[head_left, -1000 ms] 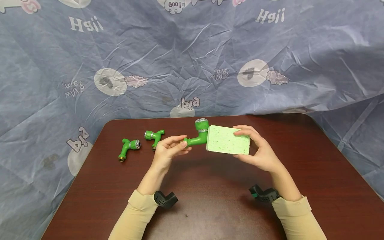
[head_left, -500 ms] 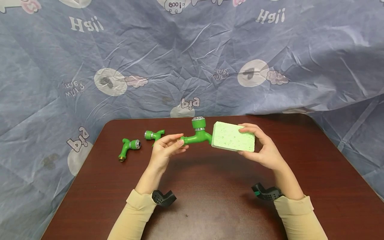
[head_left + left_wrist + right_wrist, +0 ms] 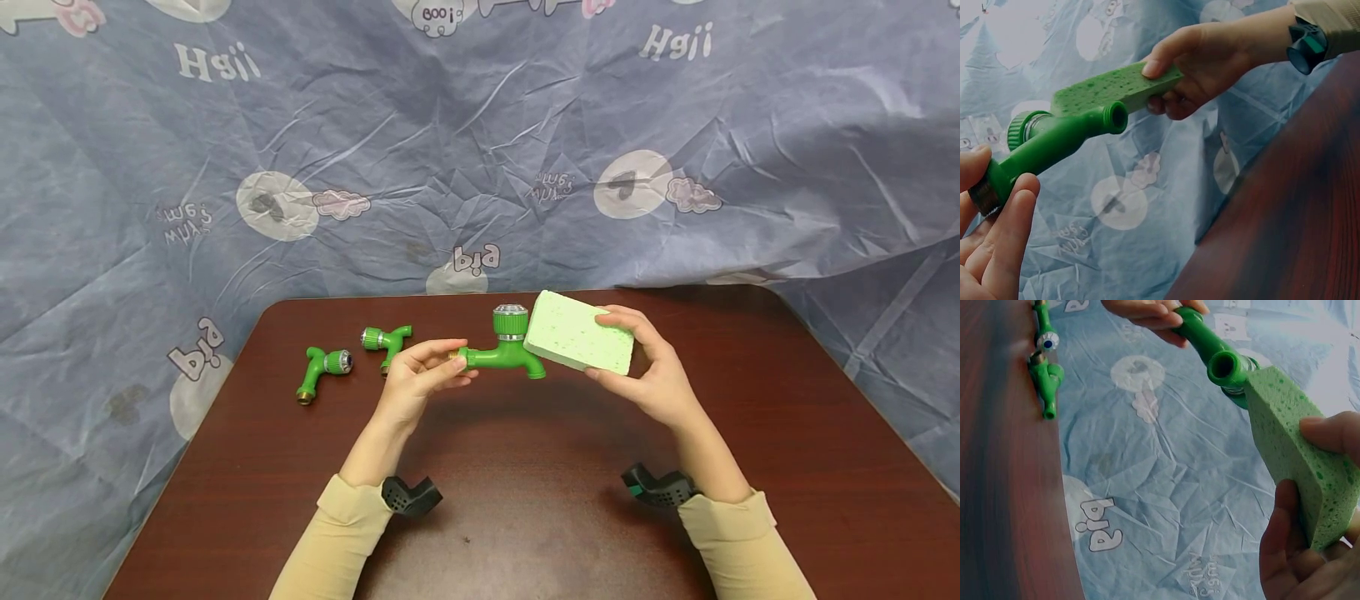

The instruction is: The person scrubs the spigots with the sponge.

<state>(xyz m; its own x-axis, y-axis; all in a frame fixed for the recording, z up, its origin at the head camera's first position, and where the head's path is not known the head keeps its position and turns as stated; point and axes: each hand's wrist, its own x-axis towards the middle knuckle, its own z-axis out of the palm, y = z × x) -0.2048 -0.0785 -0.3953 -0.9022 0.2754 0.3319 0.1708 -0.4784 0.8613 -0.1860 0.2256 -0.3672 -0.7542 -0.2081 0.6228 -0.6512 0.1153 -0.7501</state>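
Observation:
A green faucet [image 3: 504,357] with a ribbed knob and brass threaded end is held up above the table. My left hand [image 3: 422,379] pinches it by the threaded end between thumb and fingers; its spout points right and down. In my right hand [image 3: 651,367] is a pale green speckled sponge [image 3: 579,332], gripped at its right end by thumb and fingers. The sponge's left end lies right at the faucet, beside the knob and above the spout. In the right wrist view the sponge's near corner meets the faucet [image 3: 1207,344] behind the open spout mouth.
Two more green faucets lie on the dark red-brown table [image 3: 525,517] to the left: one faucet [image 3: 321,372] farther out, another faucet [image 3: 387,340] partly behind my left hand. A wrinkled blue-grey printed cloth [image 3: 420,150] hangs behind the table.
The faucet was turned so its spout, earlier hidden behind the sponge, now shows. The sponge shifted right, then tilted with its left end higher against the knob. Both hands kept their holds.

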